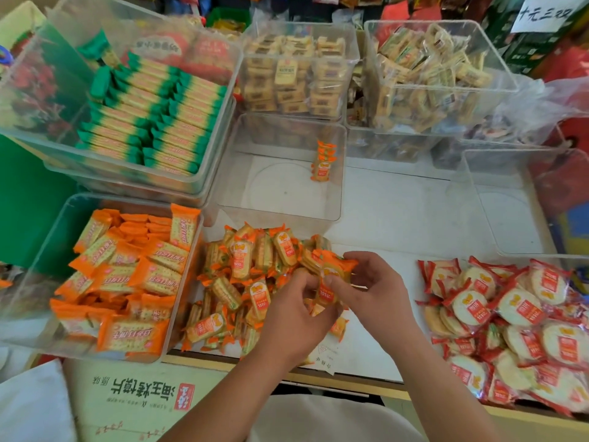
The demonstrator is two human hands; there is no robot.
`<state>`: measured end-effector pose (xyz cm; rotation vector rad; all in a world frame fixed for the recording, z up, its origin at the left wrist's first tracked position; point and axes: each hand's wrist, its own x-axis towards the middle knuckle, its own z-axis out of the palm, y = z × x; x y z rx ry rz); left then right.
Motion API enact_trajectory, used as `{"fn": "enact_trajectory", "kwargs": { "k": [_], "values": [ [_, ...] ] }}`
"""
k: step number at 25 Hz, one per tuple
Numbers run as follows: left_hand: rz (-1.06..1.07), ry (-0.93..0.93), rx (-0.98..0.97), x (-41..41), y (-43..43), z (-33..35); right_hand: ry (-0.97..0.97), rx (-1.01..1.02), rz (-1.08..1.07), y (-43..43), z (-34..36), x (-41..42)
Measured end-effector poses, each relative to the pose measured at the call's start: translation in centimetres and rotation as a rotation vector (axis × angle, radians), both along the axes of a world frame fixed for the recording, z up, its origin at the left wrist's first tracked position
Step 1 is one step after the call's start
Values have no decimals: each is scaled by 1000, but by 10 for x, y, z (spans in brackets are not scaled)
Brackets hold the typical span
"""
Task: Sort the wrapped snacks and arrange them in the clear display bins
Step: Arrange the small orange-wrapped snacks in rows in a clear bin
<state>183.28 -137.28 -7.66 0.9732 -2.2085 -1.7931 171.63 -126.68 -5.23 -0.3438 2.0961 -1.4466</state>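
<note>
Packets [333, 271] pinched by left hand [296, 311] and right hand [373, 282]

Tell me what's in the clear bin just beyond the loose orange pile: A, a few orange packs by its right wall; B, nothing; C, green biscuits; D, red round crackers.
A: the clear bin holds only a short row of orange packs standing against its right wall.

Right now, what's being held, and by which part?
A few orange-wrapped cracker packs, held together: the left hand grips their left side, the right hand their right side.
</note>
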Motion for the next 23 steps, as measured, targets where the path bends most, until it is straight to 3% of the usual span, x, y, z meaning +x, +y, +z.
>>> {"fn": "enact_trajectory", "kwargs": {
  "k": [3,6,8,11,13,17,23],
  "values": [
    [-157,-29,-119,-15,-30,-16,53,40,-74,0,-2,-20],
    [51,-208,-457,-33,-85,-49,50,56,-78,-2,2,-38],
    [27,-373,-632,-47,-112,-66,51,65,-63,-7,3,-45],
    [-101,-547,-766,-66,-124,-81,50,67,-70,-13,3,-56],
    [-133,-532,-811,-72,-126,-84,44,70,-74,-16,1,-62],
    [-73,-340,-652,-66,-129,-82,40,90,-73,-28,-5,-73],
    [176,33,-18,-49,-119,-15,31,113,21,-49,-9,-88]
  ]
}}
